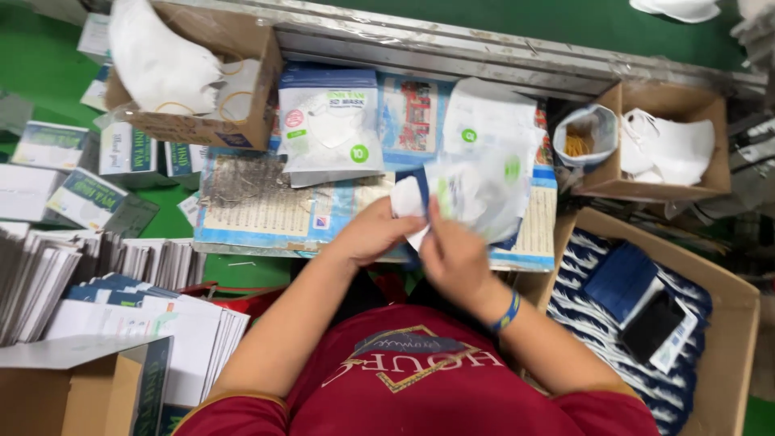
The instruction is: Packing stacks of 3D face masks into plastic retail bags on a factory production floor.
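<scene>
Big picture first: a cluttered packing bench lined with printed paper sheets, green floor showing beyond it at twelve o'clock and at nine o'clock. At five o'clock sits a large cardboard box holding a blue-and-white patterned cloth with a dark blue pouch and a phone on it. At seven o'clock, stacks of flat folded cartons stand on edge. At eleven o'clock a cardboard box is heaped with white face masks, and at two o'clock a smaller cardboard box holds more of them, a bag of yellow rubber bands just beside it. At twelve o'clock lies a sealed mask packet, flat on the bench. Now the centre: both hands meet over the bench edge on a clear plastic mask pouch, blurred with motion. The left hand grips the folded white mask at the pouch's nine o'clock end, fingers curled around it. The right hand, blue wristband below it, pinches the pouch's lower edge, the pouch rising from the fingertips toward one o'clock.
</scene>
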